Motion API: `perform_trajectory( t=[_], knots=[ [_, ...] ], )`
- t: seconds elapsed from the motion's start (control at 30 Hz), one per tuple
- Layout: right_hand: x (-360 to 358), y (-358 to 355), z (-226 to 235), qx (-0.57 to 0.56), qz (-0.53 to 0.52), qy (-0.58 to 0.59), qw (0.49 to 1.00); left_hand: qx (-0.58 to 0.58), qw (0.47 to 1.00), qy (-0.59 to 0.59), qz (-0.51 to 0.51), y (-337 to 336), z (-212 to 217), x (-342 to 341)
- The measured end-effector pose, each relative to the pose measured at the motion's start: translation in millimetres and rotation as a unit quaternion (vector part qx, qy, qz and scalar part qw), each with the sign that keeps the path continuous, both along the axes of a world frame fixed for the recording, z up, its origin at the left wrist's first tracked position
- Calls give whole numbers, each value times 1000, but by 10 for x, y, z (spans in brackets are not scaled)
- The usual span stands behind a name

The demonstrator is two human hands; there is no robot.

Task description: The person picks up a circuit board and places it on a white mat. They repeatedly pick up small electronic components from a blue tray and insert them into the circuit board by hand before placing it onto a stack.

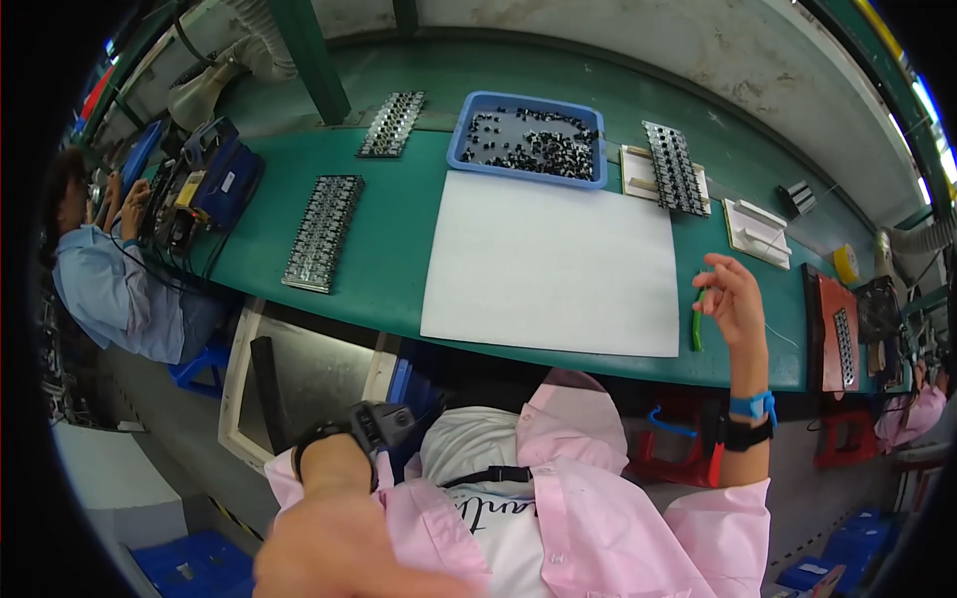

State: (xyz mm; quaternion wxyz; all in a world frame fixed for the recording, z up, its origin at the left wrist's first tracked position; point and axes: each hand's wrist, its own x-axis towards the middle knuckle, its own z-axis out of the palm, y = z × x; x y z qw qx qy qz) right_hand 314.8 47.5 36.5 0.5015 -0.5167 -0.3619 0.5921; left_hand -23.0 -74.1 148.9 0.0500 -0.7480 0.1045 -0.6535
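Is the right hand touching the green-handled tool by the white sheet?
Touching. The head view shows the right hand raised over the table edge, its fingers closed on the top of the green-handled tool, which hangs down beside the white sheet.

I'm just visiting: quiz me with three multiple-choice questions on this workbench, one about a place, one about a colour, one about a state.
1. Where is the blue tray of small black parts?
A. behind the white sheet
B. on the floor
C. in someone's lap

2. What colour is the tool at the right hand?
A. red
B. green
C. yellow

3. How is the left hand?
A. flat on the sheet
B. off the bench, near the camera
C. inside the tray

Answers: 1 A, tray lies beyond the sheet's far edge. 2 B, green handles show under the fingers. 3 B, it looms large at the lower edge.
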Motion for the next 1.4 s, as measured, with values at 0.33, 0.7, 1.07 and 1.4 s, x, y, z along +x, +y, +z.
perform_trajectory(
  t=[0.33, 0.7, 1.07, 1.4],
  knots=[
    [-528, -779, -106, 23, 115, 19, 993, -215, 793, 70, 566, 68, -500, -747],
    [-728, -919, -236, 53, 174, -75, 981, -649, 343, 299, 610, 1427, -1244, -1633],
    [-807, -795, -404, 4, 219, -21, 975, -598, 497, 178, 603, 1258, -809, -1316],
    [-892, -779, -301, 41, 273, -108, 955, -533, 547, 438, 475, 1213, -1010, 643]
  ],
)
